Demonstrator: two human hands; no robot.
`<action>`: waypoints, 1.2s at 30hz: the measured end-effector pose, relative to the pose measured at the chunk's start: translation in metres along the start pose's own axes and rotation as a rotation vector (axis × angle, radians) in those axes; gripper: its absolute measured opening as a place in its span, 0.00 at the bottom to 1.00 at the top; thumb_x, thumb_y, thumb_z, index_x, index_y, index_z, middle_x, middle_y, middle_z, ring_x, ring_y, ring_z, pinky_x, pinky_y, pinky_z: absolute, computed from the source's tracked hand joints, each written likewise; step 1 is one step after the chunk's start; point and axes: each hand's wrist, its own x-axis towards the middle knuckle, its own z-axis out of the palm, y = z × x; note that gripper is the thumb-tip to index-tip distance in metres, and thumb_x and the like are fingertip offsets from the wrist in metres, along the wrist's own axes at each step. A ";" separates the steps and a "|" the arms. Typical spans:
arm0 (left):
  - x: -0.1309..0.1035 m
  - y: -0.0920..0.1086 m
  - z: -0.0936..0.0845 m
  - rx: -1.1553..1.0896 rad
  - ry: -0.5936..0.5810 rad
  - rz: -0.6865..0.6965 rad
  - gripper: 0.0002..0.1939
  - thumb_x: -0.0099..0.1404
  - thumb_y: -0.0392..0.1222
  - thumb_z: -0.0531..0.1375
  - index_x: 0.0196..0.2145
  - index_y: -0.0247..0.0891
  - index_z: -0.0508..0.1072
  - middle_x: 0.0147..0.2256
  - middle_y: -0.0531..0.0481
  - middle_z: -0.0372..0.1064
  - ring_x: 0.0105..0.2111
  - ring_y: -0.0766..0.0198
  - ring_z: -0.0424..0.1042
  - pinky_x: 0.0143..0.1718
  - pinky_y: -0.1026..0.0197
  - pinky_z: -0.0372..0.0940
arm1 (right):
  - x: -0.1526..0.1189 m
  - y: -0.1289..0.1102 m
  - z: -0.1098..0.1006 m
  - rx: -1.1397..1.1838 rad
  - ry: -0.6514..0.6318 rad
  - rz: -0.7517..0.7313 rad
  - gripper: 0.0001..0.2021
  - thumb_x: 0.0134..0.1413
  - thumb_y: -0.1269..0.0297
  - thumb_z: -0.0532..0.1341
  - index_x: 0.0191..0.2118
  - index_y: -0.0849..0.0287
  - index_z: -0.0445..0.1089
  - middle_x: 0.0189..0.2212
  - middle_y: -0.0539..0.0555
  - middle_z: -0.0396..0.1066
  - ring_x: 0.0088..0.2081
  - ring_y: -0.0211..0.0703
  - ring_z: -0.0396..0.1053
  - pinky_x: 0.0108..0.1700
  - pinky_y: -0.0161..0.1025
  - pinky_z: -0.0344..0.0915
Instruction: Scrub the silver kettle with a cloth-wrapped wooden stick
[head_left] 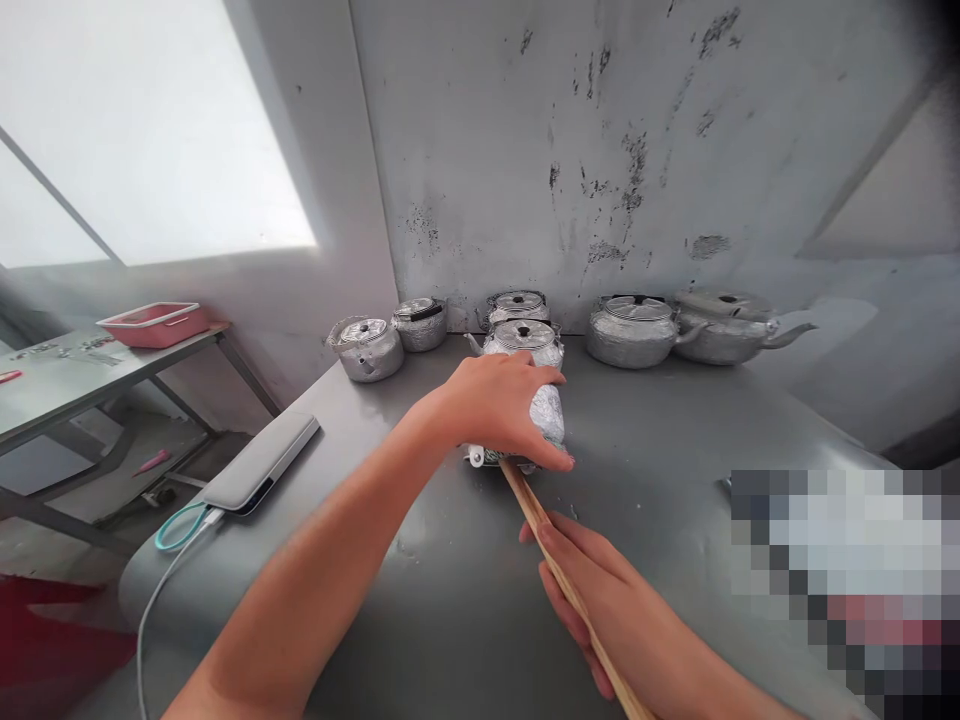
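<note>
My left hand [502, 405] is curved over a small hammered, silvery metal pot [547, 412] at the middle of the table, gripping it from above. The hand covers most of the pot; a white round fitting [476, 456] shows at its near left edge. In my right hand [589, 585] is a long wooden stick [551, 555], slanting up and left. Its far end meets the near side of the pot; whether it goes inside, I cannot tell. Right behind the left hand stands a silvery kettle [523, 340] with a black lid knob.
Several more metal kettles line the wall, among them a left one [367, 350] and a spouted right one [724, 328]. A grey power bank [264, 465] with a cable lies at the table's left edge. A pink basket [156, 328] sits on a side table. The lower right is pixelated.
</note>
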 end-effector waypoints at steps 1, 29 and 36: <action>0.000 -0.001 0.000 -0.001 0.000 -0.002 0.46 0.50 0.73 0.61 0.62 0.53 0.63 0.52 0.48 0.68 0.48 0.50 0.70 0.45 0.52 0.64 | -0.001 0.000 0.000 0.004 0.002 -0.006 0.20 0.65 0.42 0.47 0.48 0.52 0.60 0.18 0.41 0.53 0.21 0.36 0.49 0.14 0.27 0.58; 0.001 0.005 0.000 0.007 0.002 -0.070 0.47 0.50 0.74 0.58 0.63 0.48 0.63 0.52 0.46 0.68 0.50 0.47 0.68 0.47 0.50 0.65 | -0.007 0.001 -0.002 -0.087 0.048 -0.003 0.22 0.65 0.40 0.46 0.46 0.52 0.60 0.21 0.42 0.51 0.23 0.36 0.48 0.16 0.27 0.56; 0.000 0.001 -0.003 -0.007 -0.023 -0.076 0.47 0.51 0.74 0.59 0.63 0.50 0.62 0.54 0.47 0.67 0.51 0.47 0.68 0.47 0.50 0.65 | -0.006 -0.001 -0.003 -0.060 0.066 0.026 0.25 0.63 0.38 0.47 0.51 0.53 0.61 0.21 0.43 0.53 0.23 0.37 0.50 0.15 0.27 0.56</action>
